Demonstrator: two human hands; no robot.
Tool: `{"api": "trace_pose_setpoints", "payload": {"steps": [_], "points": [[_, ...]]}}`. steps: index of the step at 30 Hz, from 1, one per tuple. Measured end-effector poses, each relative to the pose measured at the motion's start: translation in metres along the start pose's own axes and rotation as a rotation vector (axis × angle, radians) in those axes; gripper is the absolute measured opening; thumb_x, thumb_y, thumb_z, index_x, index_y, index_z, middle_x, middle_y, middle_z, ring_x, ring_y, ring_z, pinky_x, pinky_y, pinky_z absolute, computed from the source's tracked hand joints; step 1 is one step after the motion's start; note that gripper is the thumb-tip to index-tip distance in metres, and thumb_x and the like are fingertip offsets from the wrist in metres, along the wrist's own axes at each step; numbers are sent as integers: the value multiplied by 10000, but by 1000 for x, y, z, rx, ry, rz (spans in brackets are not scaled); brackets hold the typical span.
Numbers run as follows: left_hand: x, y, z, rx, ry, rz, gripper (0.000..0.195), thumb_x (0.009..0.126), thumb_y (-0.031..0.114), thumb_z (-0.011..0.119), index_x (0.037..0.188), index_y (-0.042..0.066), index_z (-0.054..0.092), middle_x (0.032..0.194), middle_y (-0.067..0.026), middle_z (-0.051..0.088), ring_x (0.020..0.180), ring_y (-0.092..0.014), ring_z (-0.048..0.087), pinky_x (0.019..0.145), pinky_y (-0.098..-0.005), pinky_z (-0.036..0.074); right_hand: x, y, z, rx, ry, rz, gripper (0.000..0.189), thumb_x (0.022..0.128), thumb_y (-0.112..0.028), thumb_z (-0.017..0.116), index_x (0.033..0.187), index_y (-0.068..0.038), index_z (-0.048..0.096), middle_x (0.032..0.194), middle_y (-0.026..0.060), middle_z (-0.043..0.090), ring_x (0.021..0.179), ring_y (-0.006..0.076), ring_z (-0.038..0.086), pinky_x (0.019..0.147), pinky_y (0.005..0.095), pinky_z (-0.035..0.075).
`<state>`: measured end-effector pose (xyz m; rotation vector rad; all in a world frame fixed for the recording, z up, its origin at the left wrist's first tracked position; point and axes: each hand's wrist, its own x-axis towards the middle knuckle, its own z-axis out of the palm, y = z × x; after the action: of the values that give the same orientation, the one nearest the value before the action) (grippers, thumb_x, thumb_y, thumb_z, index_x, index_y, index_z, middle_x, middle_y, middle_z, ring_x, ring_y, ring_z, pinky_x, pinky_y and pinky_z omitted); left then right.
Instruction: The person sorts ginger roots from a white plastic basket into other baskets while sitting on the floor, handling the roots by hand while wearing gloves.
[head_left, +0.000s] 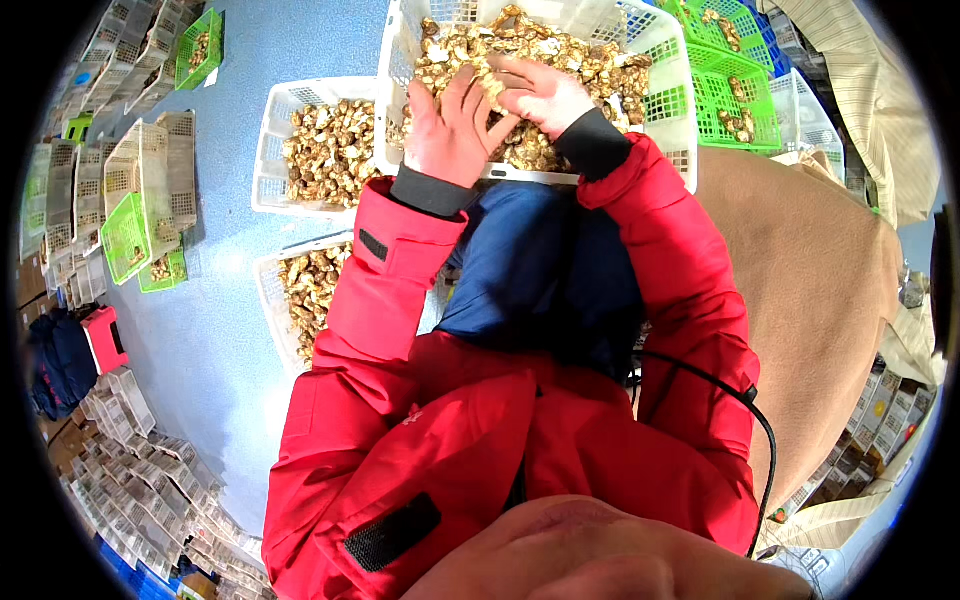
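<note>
A large white plastic crate (536, 177) is right in front of me, over my knees, holding a heap of brown and cream mushrooms (536, 150). Over the near left part of that heap is my left hand (452, 139), its back towards the camera and its fingers spread. My right hand (546, 96) reaches in from the right, fingers bent towards the left hand. A pale yellowish mushroom (493, 88) lies between the two hands, beside the right fingertips. Whether the right fingers grip it cannot be made out.
Left of the large crate stand a white crate of mushrooms (330, 154) and, nearer, another mushroom-filled crate (311, 296). Green baskets (731, 94) with a few mushrooms are at the right. Brown cloth (795, 300) covers something beside me, and a black cable (766, 435) runs past my right arm.
</note>
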<state>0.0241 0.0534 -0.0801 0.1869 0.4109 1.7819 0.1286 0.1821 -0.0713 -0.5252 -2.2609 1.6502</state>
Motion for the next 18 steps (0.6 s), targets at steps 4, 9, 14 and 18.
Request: {"api": "trace_pose_setpoints", "payload": {"steps": [4, 9, 14, 18], "points": [[-13, 10, -8, 85, 129, -10, 599, 846, 459, 437, 1236, 14, 347, 1181, -123, 444, 1059, -231, 471, 929, -393, 383, -10, 13, -9, 569, -125, 88, 539, 838, -212, 521, 1292, -11, 310, 1111, 81, 512, 1011, 138, 486, 865, 270, 394], [-18, 3, -8, 245, 55, -32, 460, 871, 222, 487, 1260, 27, 336, 1110, -102, 495, 993, -205, 517, 843, -328, 452, -12, 11, -8, 237, -102, -20, 561, 853, -276, 500, 1287, 14, 293, 1140, 113, 494, 1038, 168, 489, 870, 287, 410], [-20, 9, -14, 182, -66, -64, 398, 843, 149, 526, 1194, 16, 392, 1125, -100, 503, 981, -199, 533, 846, -336, 465, -17, -34, -10, 503, -194, 109, 506, 876, -327, 446, 1247, 9, 369, 1132, 125, 505, 998, 177, 523, 840, 274, 428], [-26, 11, -19, 22, 24, -98, 396, 833, 193, 547, 1164, 10, 429, 1132, -132, 505, 990, -227, 530, 867, -316, 448, -15, -44, -34, 149, -9, 138, 454, 884, -306, 429, 1217, 3, 409, 1055, 109, 557, 909, 171, 572, 776, 258, 453]]}}
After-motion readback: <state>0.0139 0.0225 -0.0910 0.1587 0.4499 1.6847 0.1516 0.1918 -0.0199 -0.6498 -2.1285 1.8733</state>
